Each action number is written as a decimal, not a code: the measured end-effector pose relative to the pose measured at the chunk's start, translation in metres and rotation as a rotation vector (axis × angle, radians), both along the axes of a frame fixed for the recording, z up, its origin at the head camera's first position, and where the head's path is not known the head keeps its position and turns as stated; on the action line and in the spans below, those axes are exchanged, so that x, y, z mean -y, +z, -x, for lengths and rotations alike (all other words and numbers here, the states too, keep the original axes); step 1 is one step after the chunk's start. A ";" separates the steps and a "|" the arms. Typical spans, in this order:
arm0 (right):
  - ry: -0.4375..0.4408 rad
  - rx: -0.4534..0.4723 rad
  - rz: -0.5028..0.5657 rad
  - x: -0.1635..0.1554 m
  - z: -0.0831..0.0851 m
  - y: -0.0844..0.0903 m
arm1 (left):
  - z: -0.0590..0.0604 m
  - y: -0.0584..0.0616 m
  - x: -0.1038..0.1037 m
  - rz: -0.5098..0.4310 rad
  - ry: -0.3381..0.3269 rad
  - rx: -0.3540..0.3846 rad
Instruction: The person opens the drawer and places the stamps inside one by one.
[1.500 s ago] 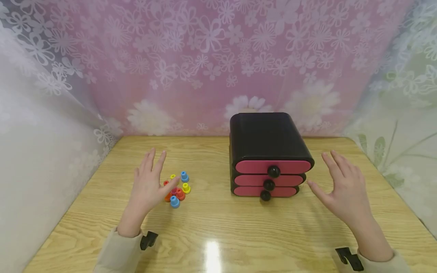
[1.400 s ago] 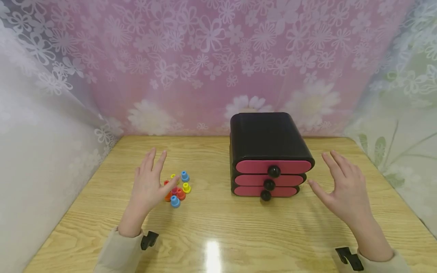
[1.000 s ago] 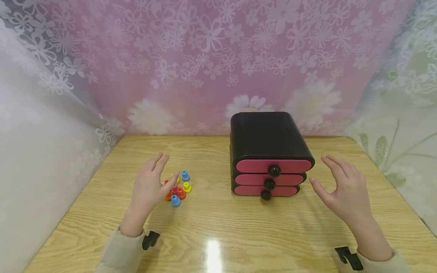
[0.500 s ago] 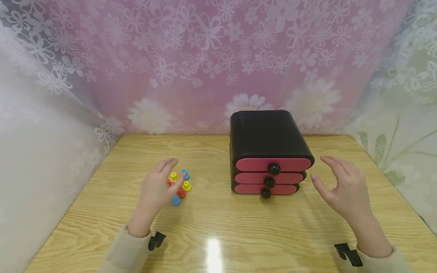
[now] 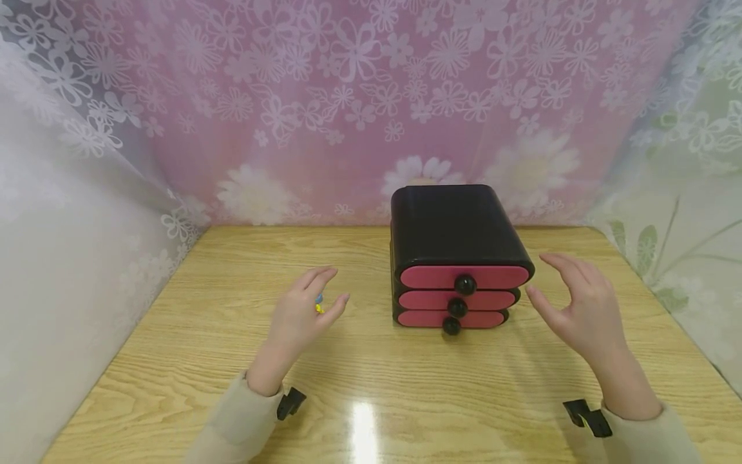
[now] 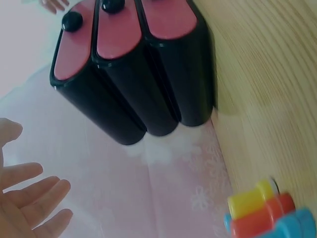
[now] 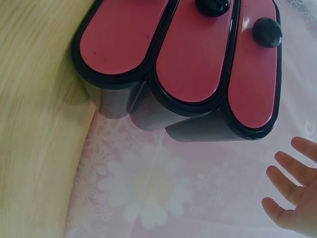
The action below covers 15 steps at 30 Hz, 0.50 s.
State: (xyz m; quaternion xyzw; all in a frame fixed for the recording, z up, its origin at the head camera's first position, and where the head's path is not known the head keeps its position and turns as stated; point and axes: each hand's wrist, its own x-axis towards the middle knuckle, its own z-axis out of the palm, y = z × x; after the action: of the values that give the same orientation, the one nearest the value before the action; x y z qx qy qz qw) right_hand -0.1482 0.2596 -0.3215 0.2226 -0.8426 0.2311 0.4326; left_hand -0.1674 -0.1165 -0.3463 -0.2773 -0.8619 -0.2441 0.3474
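Observation:
My left hand (image 5: pixel 298 316) hovers over the small colored pegs, fingers extended and thumb apart, with nothing between them. It hides most of the pegs in the head view; a bit of a yellow peg (image 5: pixel 319 309) shows past the palm. The left wrist view has a yellow peg (image 6: pixel 247 201), a red peg (image 6: pixel 262 218) and a blue peg (image 6: pixel 296 225) at the lower right. To the right of a black chest with three pink drawers (image 5: pixel 458 225), my right hand (image 5: pixel 585 312) is held with fingers spread, apart from it and holding nothing. All three drawers are closed.
Each drawer has a round black knob, the top knob (image 5: pixel 465 284) being the largest in view. The wooden table (image 5: pixel 406 386) meets a pink floral curtain (image 5: pixel 301 116) at its back edge. Pale fabric (image 5: pixel 69 258) hangs along both sides.
My left hand has moved to the right, from beside the pegs to over them, covering most of them. The right hand has shifted slightly up and toward the chest.

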 end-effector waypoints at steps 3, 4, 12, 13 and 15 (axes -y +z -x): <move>0.004 0.012 -0.001 0.000 0.002 0.002 | 0.002 0.000 -0.009 -0.010 -0.045 -0.039; 0.007 0.016 -0.001 0.001 0.003 0.003 | 0.003 0.000 -0.012 -0.016 -0.064 -0.052; 0.032 0.033 0.018 0.002 0.010 0.006 | 0.003 0.000 -0.038 -0.032 -0.154 -0.091; 0.035 0.039 0.016 0.002 0.011 0.007 | 0.003 0.000 -0.041 -0.031 -0.162 -0.092; 0.047 0.046 0.013 0.002 0.014 0.007 | 0.003 0.000 -0.048 -0.025 -0.181 -0.099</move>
State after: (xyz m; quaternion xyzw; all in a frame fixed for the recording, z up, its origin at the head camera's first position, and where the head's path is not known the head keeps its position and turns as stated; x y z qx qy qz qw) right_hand -0.1619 0.2575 -0.3145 0.2342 -0.8452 0.2518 0.4092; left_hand -0.1701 -0.0683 -0.3463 -0.3614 -0.8120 -0.2713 0.3694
